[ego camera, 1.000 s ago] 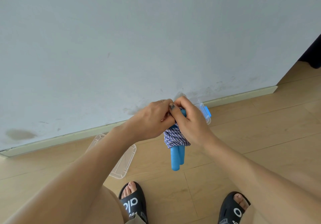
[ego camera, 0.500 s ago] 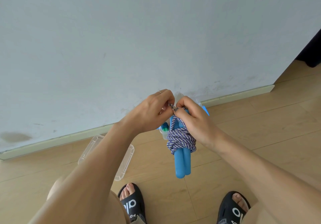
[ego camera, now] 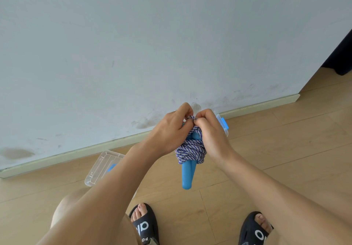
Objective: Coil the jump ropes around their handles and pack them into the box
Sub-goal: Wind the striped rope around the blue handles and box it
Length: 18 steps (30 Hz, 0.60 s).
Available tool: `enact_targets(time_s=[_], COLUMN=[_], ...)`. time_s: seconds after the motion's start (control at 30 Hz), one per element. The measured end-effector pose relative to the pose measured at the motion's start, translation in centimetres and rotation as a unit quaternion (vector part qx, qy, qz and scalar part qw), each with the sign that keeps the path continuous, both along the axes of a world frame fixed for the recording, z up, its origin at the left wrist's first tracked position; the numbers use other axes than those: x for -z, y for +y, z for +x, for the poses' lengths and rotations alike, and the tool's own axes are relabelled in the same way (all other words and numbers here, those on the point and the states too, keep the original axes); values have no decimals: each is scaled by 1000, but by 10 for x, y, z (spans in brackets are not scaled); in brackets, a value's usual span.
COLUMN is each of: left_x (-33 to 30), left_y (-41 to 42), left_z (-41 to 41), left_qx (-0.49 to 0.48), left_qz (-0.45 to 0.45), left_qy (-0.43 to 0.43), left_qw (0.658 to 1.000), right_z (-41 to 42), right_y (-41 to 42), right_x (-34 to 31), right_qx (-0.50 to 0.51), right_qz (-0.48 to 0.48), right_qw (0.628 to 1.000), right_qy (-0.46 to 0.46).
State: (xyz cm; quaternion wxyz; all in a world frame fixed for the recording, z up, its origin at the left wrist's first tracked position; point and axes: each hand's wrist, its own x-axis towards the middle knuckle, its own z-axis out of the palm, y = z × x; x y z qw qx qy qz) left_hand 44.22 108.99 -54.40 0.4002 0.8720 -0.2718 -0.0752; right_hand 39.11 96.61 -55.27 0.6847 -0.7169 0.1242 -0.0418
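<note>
Jump rope [ego camera: 191, 150] is up in the air between my hands, above the wood floor [ego camera: 247, 168]: purple-and-white twisted cord bunched thick round two blue handles [ego camera: 187, 174] that point down side by side. Left hand [ego camera: 167, 132] and right hand [ego camera: 208, 130] both pinch the cord's end on top with curled fingers. Clear box [ego camera: 222, 123] sits by the wall, mostly hidden behind my right hand; its lid [ego camera: 101, 166] lies on the floor.

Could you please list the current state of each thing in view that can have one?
Jump rope: coiled around its blue handles, held in the air.
Left hand: pinches the rope's loose end at the top.
Right hand: grips the bundle and pinches the rope end.
Box: on the floor by the wall, mostly hidden behind the hands.
Lid: off, lying on the floor.
</note>
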Motion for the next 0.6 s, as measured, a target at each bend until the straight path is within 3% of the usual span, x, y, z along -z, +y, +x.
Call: enact_targets(time_s=[0.4, 0.53, 0.6], left_x=[12, 12, 12], left_y=[-7, -13, -16], left_z=[13, 14, 16], left_qx=[-44, -73, -96], left_qz=[0, -25, -37], left_qy=[-57, -38, -12], left_qw=[997, 996, 995], right_z=[5, 8, 11], right_y=[-7, -6, -9], right_x=[4, 8, 9], right_qx=[-40, 9, 23], right_qz=[-141, -91, -18], right_qw=[989, 996, 998], right_qy=[-36, 1, 53])
